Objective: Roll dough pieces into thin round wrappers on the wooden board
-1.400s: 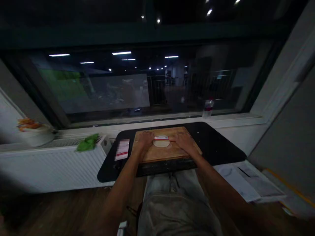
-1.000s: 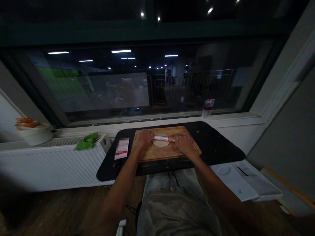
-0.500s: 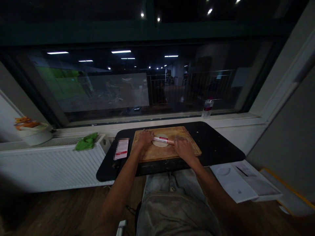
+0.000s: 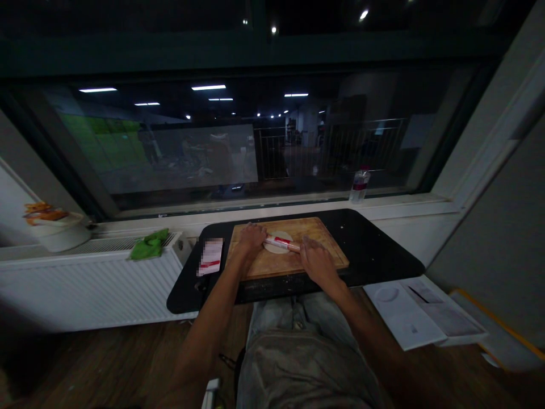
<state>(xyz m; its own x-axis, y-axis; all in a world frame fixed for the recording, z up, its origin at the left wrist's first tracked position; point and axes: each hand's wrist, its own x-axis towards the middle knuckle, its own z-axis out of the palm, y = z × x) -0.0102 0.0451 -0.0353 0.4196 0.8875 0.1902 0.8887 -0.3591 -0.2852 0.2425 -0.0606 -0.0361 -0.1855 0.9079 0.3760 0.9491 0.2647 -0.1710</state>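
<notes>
Nearest: wearer's grey-brown top [image 4: 302, 366] and pale trousers [image 4: 272, 318], wood floor [image 4: 140, 363] below. 2 bare forearms reach forward over a black table [image 4: 378, 253]; a few pale specks on it. White box [image 4: 404, 318] lower right, below table height, flat, dark slim mark on its top.

Wood board [image 4: 268, 268] on table, in front of wearer. Right hand [image 4: 315, 261] at the pin's near right end, fingers curled down around it, little gap; fingertips hidden. Left hand [image 4: 252, 236] at the far left end, fingers bent over it, also closed up; exact fingertip contact too small to tell. Pin [image 4: 279, 242] held by both, 1 end each, slanted, right end closer to wearer; red and white label mid-length. Pin lies across a round, flat dough [image 4: 273, 249] on the board, pale edge visible on both sides of it.

Phone [image 4: 212, 255], partly pixelated, flat on table left of board. Further left, white radiator [image 4: 106, 289], green cloth [image 4: 149, 245] crumpled on its top, near end; white tub [image 4: 59, 234] with orange stuff behind. Bottle [image 4: 360, 186] upright on sill [image 4: 404, 204], right. Behind: dark window [image 4: 293, 159], lights showing.
</notes>
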